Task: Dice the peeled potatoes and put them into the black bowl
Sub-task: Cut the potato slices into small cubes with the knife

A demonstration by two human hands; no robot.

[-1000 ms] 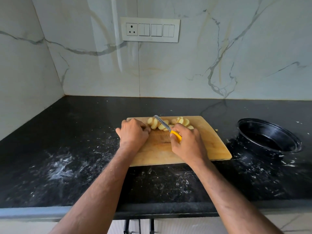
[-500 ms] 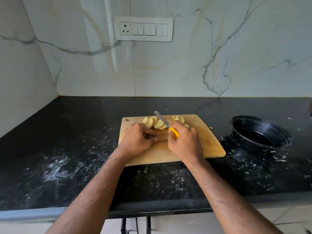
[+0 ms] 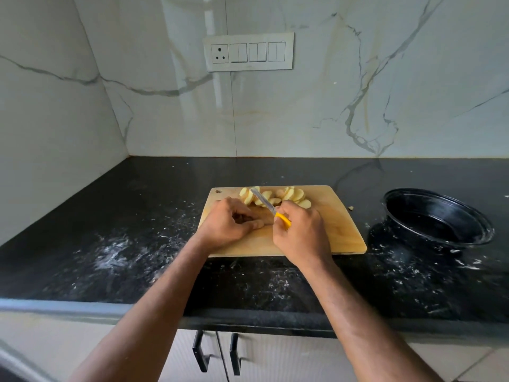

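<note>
right hand [image 3: 300, 232] grips knife [image 3: 271, 208]; potato slices [image 3: 293, 195], cutting board [image 3: 338, 224]

Black speckled countertop [image 3: 110, 244]; on it a wooden cutting board [image 3: 338, 232]; black bowl [image 3: 438, 219] right.

A single head-worn wide-angle camera is looking forward and down from above the countertop [image 3: 115, 216], framing it at arm's length and facing the marble wall [image 3: 358, 106] behind.
</note>
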